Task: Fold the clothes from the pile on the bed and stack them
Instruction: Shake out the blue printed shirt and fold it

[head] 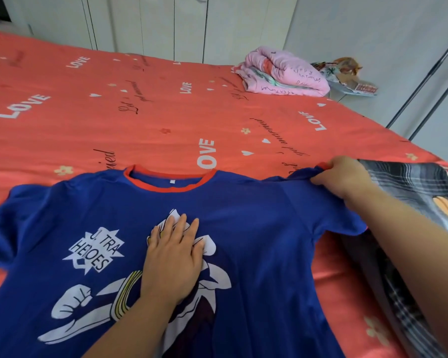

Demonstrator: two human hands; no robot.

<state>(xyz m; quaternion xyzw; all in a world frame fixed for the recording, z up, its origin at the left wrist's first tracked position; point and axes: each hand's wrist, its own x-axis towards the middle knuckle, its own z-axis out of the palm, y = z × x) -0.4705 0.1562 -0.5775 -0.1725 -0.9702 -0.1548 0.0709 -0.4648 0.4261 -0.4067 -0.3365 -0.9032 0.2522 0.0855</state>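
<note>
One blue T-shirt (256, 241) lies spread face up on the bed (114, 120), near the person's edge of it, its red-trimmed collar (166, 177) pointing toward the far side and its white printed figure and "ULTRA HEROES" badge (93, 251) showing. Two hands are on it. The left hand (173, 257) lies flat on the chest print, fingers straight and close together, pressing the cloth down and gripping nothing. The right hand (342, 177) reaches to the end of one sleeve (290, 177), where its fingers are curled round the red-edged cuff and pull it taut away from the body of the shirt. The other sleeve lies loose at the opposite side. Just beside the right forearm, at the bed's edge, sits one heap of dark clothes (411, 182) with grey plaid showing; how many pieces are in it cannot be told. One pink bundle (282, 71) of folded cloth rests well apart at the far corner of the bed. The red sheet carries several "LOVE" prints, and pale wardrobe doors (153, 21) stand behind the bed.
</note>
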